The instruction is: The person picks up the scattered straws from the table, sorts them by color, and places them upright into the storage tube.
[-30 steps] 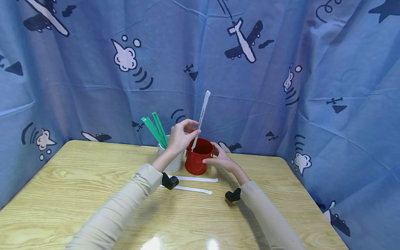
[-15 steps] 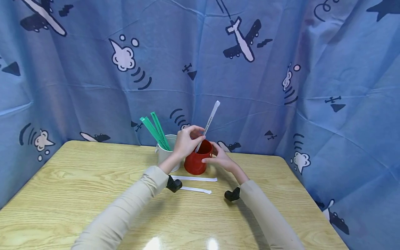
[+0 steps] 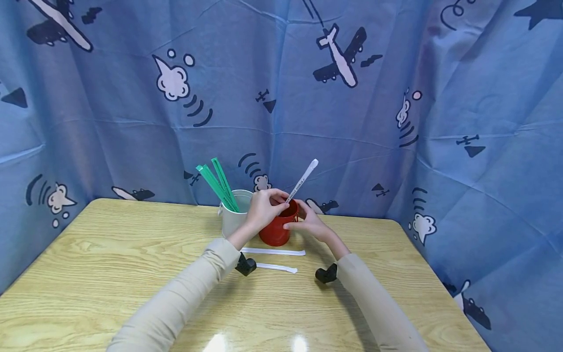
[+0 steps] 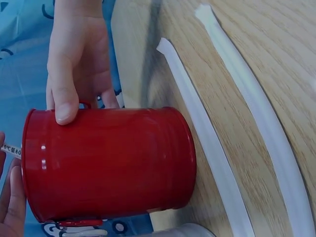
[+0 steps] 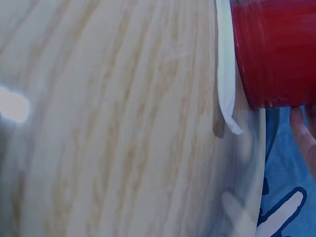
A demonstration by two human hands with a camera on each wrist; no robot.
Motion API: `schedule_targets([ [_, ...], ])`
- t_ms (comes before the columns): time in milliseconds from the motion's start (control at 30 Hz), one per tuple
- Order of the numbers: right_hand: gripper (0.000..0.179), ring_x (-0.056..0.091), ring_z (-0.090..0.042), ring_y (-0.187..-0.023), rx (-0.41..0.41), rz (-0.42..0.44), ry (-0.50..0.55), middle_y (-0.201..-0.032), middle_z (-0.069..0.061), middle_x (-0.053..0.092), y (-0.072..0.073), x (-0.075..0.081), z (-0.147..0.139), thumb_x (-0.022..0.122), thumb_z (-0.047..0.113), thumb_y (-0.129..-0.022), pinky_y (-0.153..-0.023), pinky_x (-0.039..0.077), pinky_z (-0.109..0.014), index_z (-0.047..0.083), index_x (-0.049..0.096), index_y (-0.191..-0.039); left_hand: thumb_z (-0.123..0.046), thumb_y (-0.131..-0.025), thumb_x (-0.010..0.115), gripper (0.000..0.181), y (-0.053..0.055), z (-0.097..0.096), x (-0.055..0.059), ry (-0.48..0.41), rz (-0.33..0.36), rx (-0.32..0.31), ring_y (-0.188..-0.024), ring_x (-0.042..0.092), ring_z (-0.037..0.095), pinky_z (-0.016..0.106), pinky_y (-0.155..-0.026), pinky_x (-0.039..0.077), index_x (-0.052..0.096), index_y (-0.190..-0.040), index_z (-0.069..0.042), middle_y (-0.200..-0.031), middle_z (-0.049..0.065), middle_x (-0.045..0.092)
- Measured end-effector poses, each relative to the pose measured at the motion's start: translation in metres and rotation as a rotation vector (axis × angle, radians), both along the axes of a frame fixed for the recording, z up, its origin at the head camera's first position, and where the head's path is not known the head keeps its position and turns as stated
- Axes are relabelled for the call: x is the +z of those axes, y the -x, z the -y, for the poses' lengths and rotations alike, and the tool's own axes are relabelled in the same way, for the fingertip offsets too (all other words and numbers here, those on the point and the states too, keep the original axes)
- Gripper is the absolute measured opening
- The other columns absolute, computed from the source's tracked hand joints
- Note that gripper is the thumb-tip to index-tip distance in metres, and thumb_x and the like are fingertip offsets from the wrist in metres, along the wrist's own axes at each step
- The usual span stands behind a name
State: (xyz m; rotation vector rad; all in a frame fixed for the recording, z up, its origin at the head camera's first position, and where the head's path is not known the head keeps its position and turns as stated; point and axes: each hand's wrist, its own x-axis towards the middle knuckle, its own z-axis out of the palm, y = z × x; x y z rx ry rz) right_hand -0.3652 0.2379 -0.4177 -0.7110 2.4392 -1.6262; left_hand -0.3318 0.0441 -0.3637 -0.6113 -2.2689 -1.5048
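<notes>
A paper-wrapped white straw (image 3: 302, 183) with dark print is pinched between the thumb and fingers of my left hand (image 3: 262, 209). It leans to the right, its lower end inside a small red bucket (image 3: 274, 233) and out of sight. On the bucket's right side, my right hand (image 3: 311, 226) grips the wall near the rim, thumb in front and the other fingers behind. The left wrist view has the red bucket (image 4: 113, 158) large, with the right hand's thumb pressed on it. Several green wrapped straws (image 3: 218, 188) lean in a white bucket (image 3: 229, 224) to the left.
Two more white wrapped straws lie crosswise on the wooden table (image 3: 132, 264) before the buckets: a farther straw (image 3: 281, 252) and a nearer straw (image 3: 278, 267), both partly covered by the left wrist. A blue printed curtain (image 3: 228, 107) hangs behind the table.
My left hand has moved down and slightly right, lowering the white straw deeper into the red bucket. The straw tilts further right. My right hand stays on the bucket.
</notes>
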Motion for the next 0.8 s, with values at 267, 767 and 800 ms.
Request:
schedule_targets([
  [267, 0.072, 0.044, -0.033, -0.131, -0.006, 0.025, 0.012, -0.142, -0.013, 0.046, -0.002, 0.000, 0.000, 0.074, 0.010, -0.082, -0.109, 0.039, -0.050, 0.011, 0.037, -0.143, -0.005, -0.082, 0.074, 0.019, -0.001, 0.001, -0.003, 0.025, 0.005, -0.003, -0.076, 0.072, 0.022, 0.028, -0.069, 0.060, 0.074, -0.101, -0.004, -0.089, 0.011, 0.075],
  [767, 0.076, 0.041, -0.041, -0.133, -0.025, 0.054, -0.027, -0.145, -0.023, 0.040, -0.024, 0.027, 0.009, 0.070, 0.005, -0.083, -0.110, 0.038, -0.054, 0.001, 0.028, -0.147, -0.003, -0.083, 0.072, 0.031, -0.018, 0.020, 0.007, -0.102, 0.176, -0.165, -0.091, 0.070, 0.029, 0.032, -0.081, 0.060, 0.067, -0.113, 0.003, -0.108, 0.022, 0.070],
  [800, 0.076, 0.042, -0.041, -0.132, -0.026, 0.053, -0.028, -0.145, -0.023, 0.041, -0.024, 0.027, 0.009, 0.070, 0.005, -0.083, -0.110, 0.039, -0.053, 0.001, 0.028, -0.146, -0.003, -0.082, 0.073, 0.032, -0.019, 0.022, 0.007, -0.092, 0.172, -0.165, -0.091, 0.070, 0.029, 0.033, -0.081, 0.060, 0.067, -0.113, 0.003, -0.109, 0.022, 0.070],
])
